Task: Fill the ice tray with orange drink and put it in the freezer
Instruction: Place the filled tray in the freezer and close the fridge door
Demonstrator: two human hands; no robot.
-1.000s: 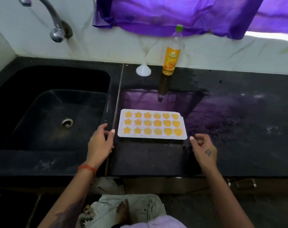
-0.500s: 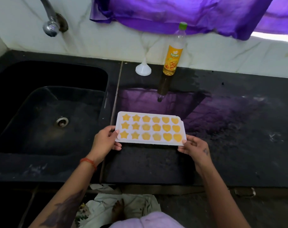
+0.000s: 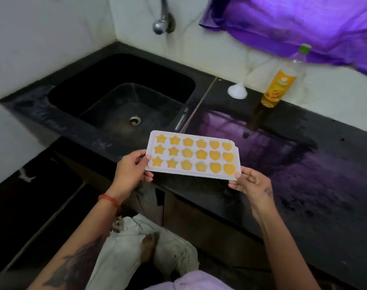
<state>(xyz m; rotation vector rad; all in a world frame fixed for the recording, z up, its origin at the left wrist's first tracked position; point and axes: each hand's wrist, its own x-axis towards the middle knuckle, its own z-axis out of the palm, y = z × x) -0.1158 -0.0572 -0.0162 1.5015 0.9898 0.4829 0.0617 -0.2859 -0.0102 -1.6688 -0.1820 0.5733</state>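
A white ice tray [image 3: 236, 156] is held level in the air above the front edge of the black counter [image 3: 304, 174]. Its star, flower and heart cells hold orange drink. My left hand [image 3: 131, 171] grips the tray's left end, thumb on top. My right hand [image 3: 252, 182] pinches its right front corner. The orange drink bottle [image 3: 280, 84], nearly empty with a green cap, stands at the back of the counter against the wall.
A white funnel [image 3: 237, 92] sits upside down left of the bottle. A black sink [image 3: 124, 97] with a tap [image 3: 162, 19] above lies to the left. Purple cloth [image 3: 293, 24] hangs over the wall. A white cloth [image 3: 136, 243] lies on the floor by my foot.
Both hands closed on the tray's ends and lifted it off the counter toward me. My view has swung to the left.
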